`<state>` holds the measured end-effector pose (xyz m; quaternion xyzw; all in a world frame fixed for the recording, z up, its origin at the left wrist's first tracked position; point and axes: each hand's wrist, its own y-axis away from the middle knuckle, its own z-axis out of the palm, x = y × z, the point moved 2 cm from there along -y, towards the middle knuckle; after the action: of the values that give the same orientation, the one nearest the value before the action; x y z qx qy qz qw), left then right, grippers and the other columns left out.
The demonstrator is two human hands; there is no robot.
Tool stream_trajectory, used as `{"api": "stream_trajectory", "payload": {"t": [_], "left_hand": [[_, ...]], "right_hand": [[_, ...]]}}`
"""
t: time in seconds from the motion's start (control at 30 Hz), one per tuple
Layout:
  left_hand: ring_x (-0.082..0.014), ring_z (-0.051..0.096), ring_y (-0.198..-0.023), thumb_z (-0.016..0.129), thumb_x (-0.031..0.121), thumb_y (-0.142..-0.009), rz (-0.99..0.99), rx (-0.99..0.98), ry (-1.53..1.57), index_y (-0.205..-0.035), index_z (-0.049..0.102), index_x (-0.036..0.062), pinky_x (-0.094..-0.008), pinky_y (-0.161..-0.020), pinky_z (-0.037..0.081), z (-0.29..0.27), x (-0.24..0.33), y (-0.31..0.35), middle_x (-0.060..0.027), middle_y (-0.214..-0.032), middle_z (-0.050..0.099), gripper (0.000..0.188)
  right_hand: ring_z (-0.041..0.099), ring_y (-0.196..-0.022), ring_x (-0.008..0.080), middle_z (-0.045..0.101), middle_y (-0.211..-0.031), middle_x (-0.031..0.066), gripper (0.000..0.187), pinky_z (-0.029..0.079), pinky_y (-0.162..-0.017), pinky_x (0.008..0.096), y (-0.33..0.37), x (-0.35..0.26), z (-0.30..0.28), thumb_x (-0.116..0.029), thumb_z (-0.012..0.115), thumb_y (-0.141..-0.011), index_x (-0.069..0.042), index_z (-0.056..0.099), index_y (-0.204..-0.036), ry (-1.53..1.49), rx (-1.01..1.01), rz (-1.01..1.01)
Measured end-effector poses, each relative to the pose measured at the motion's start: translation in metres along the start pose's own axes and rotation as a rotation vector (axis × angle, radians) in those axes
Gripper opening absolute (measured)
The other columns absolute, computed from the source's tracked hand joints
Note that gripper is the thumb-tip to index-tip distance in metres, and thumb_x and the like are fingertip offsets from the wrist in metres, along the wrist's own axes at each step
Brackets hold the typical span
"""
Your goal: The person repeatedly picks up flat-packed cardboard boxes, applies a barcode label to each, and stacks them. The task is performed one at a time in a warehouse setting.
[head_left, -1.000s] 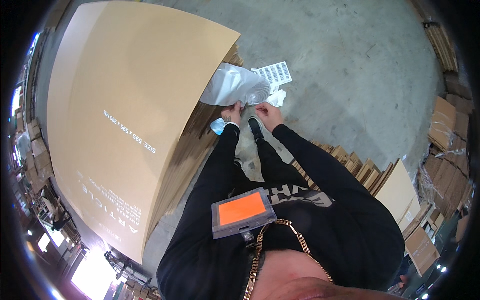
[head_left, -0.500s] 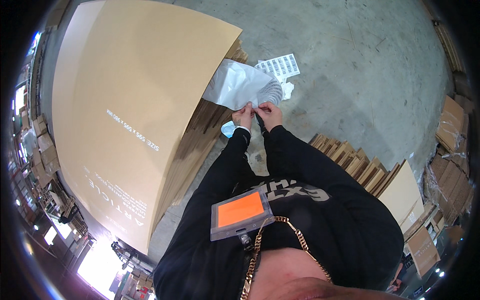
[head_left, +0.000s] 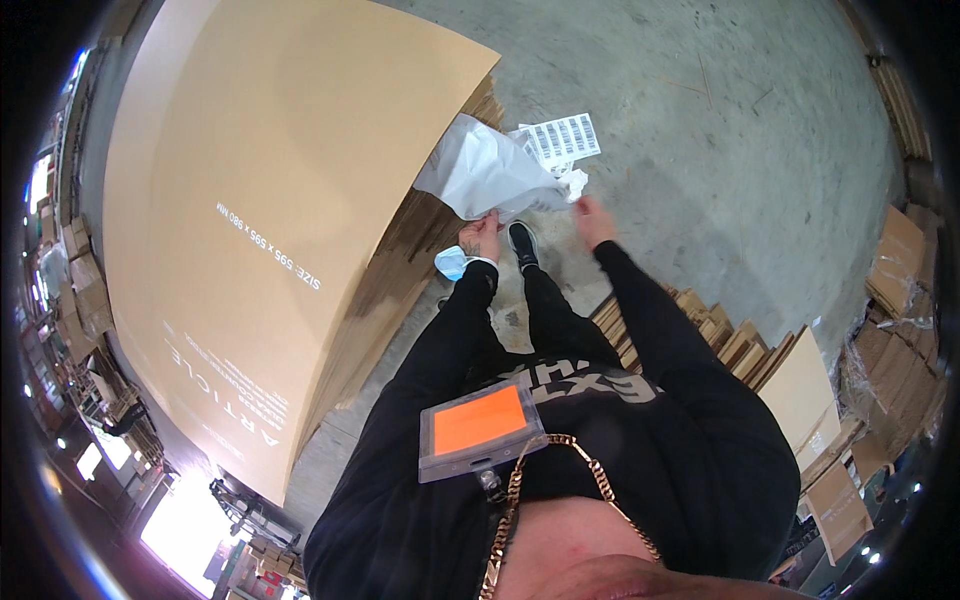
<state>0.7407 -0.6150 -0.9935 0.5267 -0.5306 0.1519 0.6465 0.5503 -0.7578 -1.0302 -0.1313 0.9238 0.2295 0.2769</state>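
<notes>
A thin white plastic bag (head_left: 482,165) spreads out beside the tall cardboard stack, its right end drawn out toward my right hand. At the bag's near edge, the fingers of my left hand (head_left: 482,237) are pinched on the plastic. My right hand (head_left: 596,222), slightly blurred, is closed at the bag's far right corner. A crumpled white scrap (head_left: 574,184) shows just above those fingertips. Sheets of printed labels (head_left: 562,138) lie on the floor behind the bag. Next to my left wrist is a light blue face mask (head_left: 451,262).
A large flat cardboard sheet (head_left: 270,150) tops a tall stack (head_left: 385,260) on my left. More flattened cardboard (head_left: 720,335) leans near my right side. Wrapped cardboard bundles (head_left: 890,350) stand farther right. My shoe (head_left: 522,243) is on the concrete floor (head_left: 700,180) between my hands.
My right hand has moved to the right, away from my left hand. The bag's striped, curled end has been pulled out toward it. My left hand stays on the near edge, slightly lower.
</notes>
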Motion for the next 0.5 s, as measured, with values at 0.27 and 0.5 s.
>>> {"api": "stream_trajectory", "payload": {"t": [0.27, 0.5], "left_hand": [[-0.0216, 0.068, -0.097, 0.076, 0.033, -0.086, 0.036, 0.056, -0.366, -0.107, 0.067, -0.0105, -0.0338, -0.085, 0.053, -0.033, 0.005, 0.015, -0.0208, -0.109, 0.069, 0.049], [-0.0308, 0.064, -0.103, 0.081, 0.024, -0.073, 0.562, -0.276, -0.452, -0.104, 0.067, 0.0051, -0.0390, -0.092, 0.050, -0.064, 0.080, 0.125, -0.0133, -0.112, 0.064, 0.038]], "right_hand": [[0.068, -0.093, 0.0367, 0.070, -0.100, 0.0198, 0.024, 0.054, -0.080, 0.0463, -0.021, 0.133, -0.200, -0.021, 0.059, -0.089, -0.006, 0.069, -0.105, 0.640, -0.113, 0.396], [0.067, -0.068, 0.0153, 0.066, -0.080, 0.0039, 0.015, 0.057, -0.064, 0.0299, 0.070, -0.032, -0.134, -0.017, 0.065, -0.087, -0.004, 0.065, -0.095, -0.489, -0.628, 0.417]]}}
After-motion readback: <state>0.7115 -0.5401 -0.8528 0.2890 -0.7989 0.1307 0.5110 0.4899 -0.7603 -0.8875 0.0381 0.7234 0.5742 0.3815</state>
